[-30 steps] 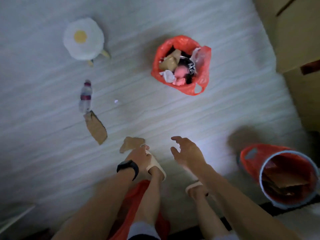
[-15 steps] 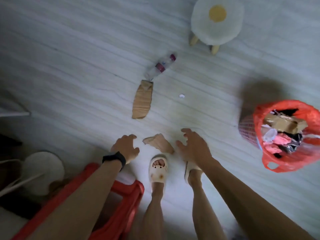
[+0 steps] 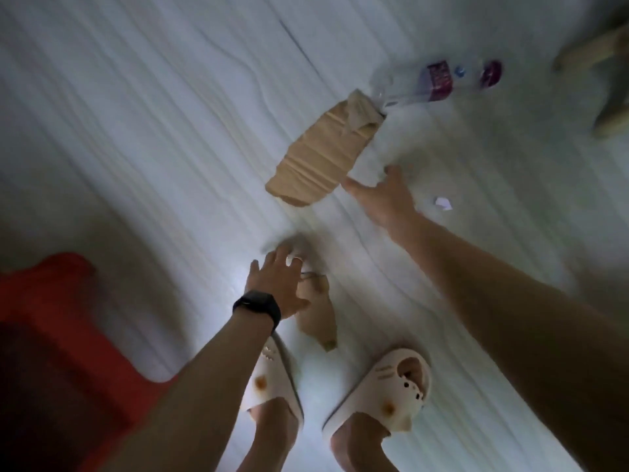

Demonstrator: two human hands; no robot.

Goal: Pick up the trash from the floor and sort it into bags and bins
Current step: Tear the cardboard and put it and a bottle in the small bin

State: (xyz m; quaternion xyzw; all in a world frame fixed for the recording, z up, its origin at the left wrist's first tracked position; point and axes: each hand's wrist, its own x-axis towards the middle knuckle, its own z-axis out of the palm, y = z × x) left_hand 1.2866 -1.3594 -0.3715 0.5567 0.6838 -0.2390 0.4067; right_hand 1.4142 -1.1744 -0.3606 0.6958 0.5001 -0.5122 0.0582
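Right hand (image 3: 384,195) now touches cardboard (image 3: 320,158) (fingers spread).

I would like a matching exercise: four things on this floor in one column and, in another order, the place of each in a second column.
Things:
1. large cardboard piece
2. small cardboard piece
3. plastic bottle
4. white paper scrap

Places:
A. right of the right hand
B. at the left hand, near the slippers
C. just beyond the right hand's fingertips
D. farthest away, by the large cardboard's far end

Pairs: 1-C, 2-B, 3-D, 4-A
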